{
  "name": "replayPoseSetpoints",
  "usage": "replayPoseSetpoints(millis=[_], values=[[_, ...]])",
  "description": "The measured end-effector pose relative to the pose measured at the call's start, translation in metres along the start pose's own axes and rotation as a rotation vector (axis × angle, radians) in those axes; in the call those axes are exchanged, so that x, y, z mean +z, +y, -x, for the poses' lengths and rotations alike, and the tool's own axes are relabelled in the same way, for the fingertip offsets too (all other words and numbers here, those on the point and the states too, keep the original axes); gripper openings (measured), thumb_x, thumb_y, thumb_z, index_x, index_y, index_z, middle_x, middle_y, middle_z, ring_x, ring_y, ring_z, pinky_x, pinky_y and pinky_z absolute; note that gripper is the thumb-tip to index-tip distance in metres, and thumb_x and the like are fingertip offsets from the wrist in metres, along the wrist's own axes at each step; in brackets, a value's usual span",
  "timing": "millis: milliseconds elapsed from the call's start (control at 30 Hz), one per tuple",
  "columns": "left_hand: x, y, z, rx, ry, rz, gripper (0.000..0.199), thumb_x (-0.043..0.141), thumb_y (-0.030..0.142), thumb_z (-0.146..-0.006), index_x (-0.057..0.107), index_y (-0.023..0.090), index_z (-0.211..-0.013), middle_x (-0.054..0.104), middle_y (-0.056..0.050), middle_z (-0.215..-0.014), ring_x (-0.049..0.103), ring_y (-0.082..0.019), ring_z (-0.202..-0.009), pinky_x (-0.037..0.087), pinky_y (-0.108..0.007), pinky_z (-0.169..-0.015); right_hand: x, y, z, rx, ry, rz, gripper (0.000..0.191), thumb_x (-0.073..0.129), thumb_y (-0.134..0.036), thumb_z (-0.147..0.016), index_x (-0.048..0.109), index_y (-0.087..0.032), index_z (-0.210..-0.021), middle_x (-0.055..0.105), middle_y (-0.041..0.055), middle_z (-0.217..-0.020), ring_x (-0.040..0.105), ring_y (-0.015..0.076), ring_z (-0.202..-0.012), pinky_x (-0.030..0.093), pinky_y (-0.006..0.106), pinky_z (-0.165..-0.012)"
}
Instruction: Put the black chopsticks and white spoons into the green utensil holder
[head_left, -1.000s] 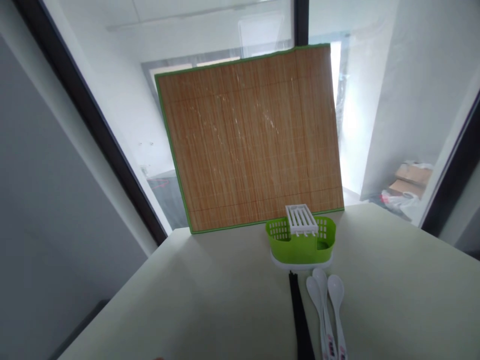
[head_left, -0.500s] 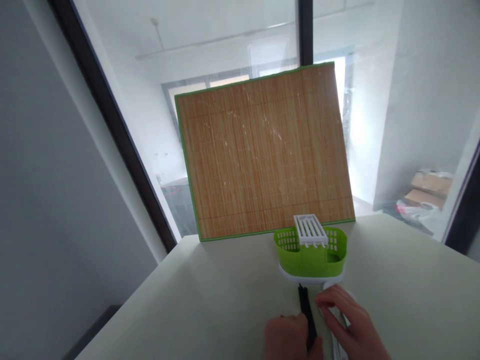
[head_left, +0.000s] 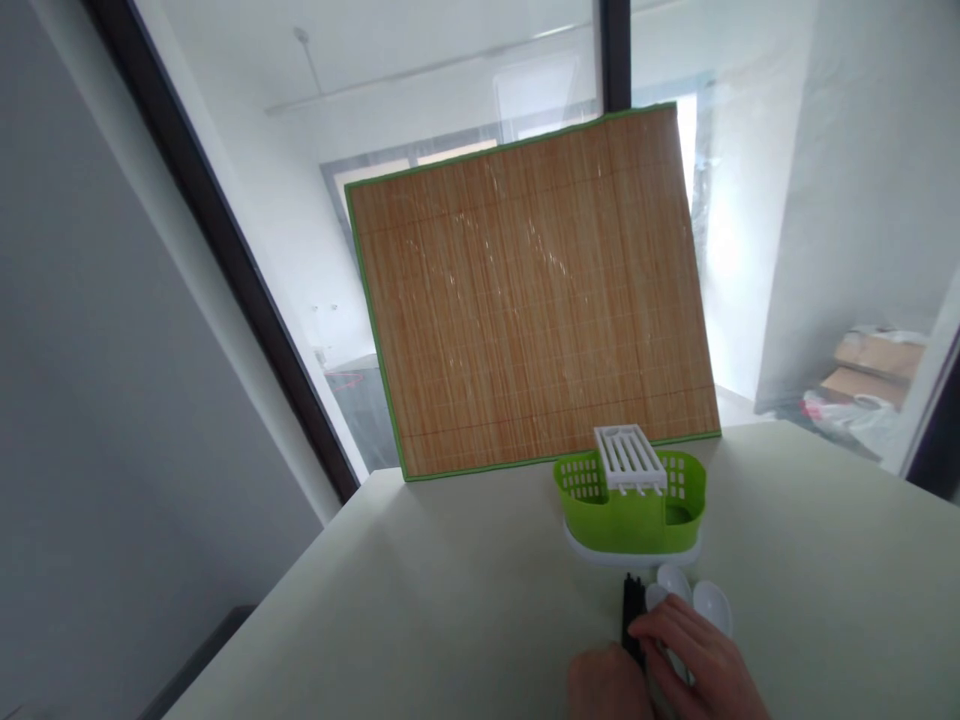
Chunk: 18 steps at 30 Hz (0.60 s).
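A bundle of thin black sticks, which look like chopsticks (head_left: pixel 633 598), points away from me near the front of the table. My left hand (head_left: pixel 609 682) is closed around its near end, with the fingers mostly hidden. The fingertips of my right hand (head_left: pixel 705 660) are pinched against the bundle's right side, farther up. White spoons (head_left: pixel 712 606) lie bowls outward beside and partly under my right hand, their handles largely covered. Just beyond the sticks stands a green basket (head_left: pixel 630 525) with a white base and a white slatted rack (head_left: pixel 630 458) across its top.
A bamboo mat (head_left: pixel 532 300) with green edging leans upright against the glass behind the basket. The pale tabletop (head_left: pixel 465 580) narrows toward the window. Cardboard boxes (head_left: pixel 870 375) and plastic bags lie beyond the glass at the right.
My left hand and the black sticks have shifted right, and the sticks stand straighter. My right fingertips now meet the bundle. More of the spoon bowls shows.
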<state>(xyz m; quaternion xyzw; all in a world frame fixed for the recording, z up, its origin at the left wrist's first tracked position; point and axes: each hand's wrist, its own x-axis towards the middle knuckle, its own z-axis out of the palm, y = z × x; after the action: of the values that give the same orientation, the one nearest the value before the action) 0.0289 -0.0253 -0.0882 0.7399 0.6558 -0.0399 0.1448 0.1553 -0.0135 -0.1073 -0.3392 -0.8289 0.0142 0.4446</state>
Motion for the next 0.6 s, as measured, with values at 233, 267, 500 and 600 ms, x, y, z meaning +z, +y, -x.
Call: replayPoseSetpoints(millis=[233,267,500,600], values=[[0.002,0.002,0.004,-0.045,0.032,0.024,0.038,0.038,0.003,-0.08,0.071,0.007,-0.099,0.069,-0.024,-0.094,0.065,-0.037,-0.094,0.05,-0.048,-0.079,-0.006,0.003,0.001,0.023,0.028,0.042,0.015,0.049,-0.015,-0.089,0.057,-0.024,-0.098,0.066,0.0016,-0.082,0.063,0.0186,-0.079,0.051,0.031,-0.074],[-0.001,-0.002,0.005,-0.033,0.037,0.033,0.037,0.039,0.006,-0.08,0.071,0.007,-0.098,0.069,-0.024,-0.094,0.065,-0.037,-0.094,0.049,-0.047,-0.079,-0.007,0.004,0.001,0.037,0.03,0.038,0.015,0.048,-0.016,-0.09,0.057,-0.024,-0.098,0.066,0.0017,-0.083,0.063,0.0184,-0.078,0.051,0.031,-0.073],[-0.031,-0.051,0.003,0.167,0.102,0.522,0.029,0.044,0.03,-0.084,0.063,0.014,-0.068,0.064,-0.007,-0.061,0.064,-0.02,-0.061,0.044,-0.024,-0.053,-0.01,0.004,0.002,0.167,0.088,-0.029,0.012,0.05,-0.022,-0.09,0.057,-0.024,-0.1,0.063,0.0005,-0.08,0.061,0.0166,-0.073,0.05,0.028,-0.07],[-0.044,-0.065,0.001,0.208,0.184,0.902,0.033,0.044,0.04,-0.087,0.053,0.017,-0.066,0.053,0.002,-0.048,0.055,-0.013,-0.042,0.036,-0.019,-0.041,-0.006,-0.003,0.002,0.279,0.001,-0.104,0.018,0.049,-0.027,-0.091,0.055,-0.022,-0.108,0.059,-0.0021,-0.071,0.059,0.0141,-0.061,0.048,0.023,-0.059]])
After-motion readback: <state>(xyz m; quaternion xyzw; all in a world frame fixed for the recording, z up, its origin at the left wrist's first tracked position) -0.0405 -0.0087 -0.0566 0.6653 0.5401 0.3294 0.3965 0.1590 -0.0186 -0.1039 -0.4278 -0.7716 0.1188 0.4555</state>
